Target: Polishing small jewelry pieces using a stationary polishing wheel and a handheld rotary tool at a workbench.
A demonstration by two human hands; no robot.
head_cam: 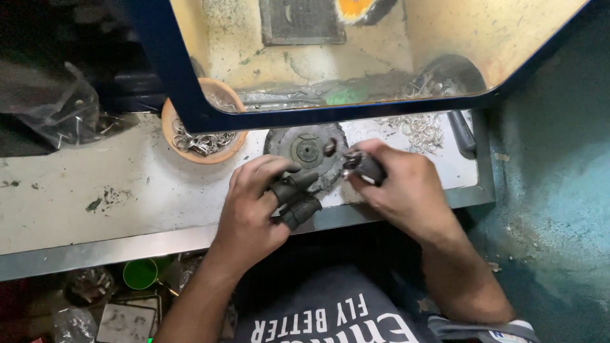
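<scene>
My left hand (257, 209) rests at the front edge of the round grey grinding disc (308, 149), with dark rubber guards on its thumb and fingertips; I cannot tell whether it holds anything. My right hand (400, 187), also wearing a dark fingertip guard, pinches a small metal ring (351, 159) at the disc's right edge. The disc sits set into the dirty white worktop (95, 197).
An orange bowl (180, 147) of metal rings stands left of the disc. A loose pile of rings (422, 130) lies to the right, behind a blue-framed clear guard (190, 95). A crumpled plastic bag (57, 108) sits far left. A green cup (141, 274) is below the bench.
</scene>
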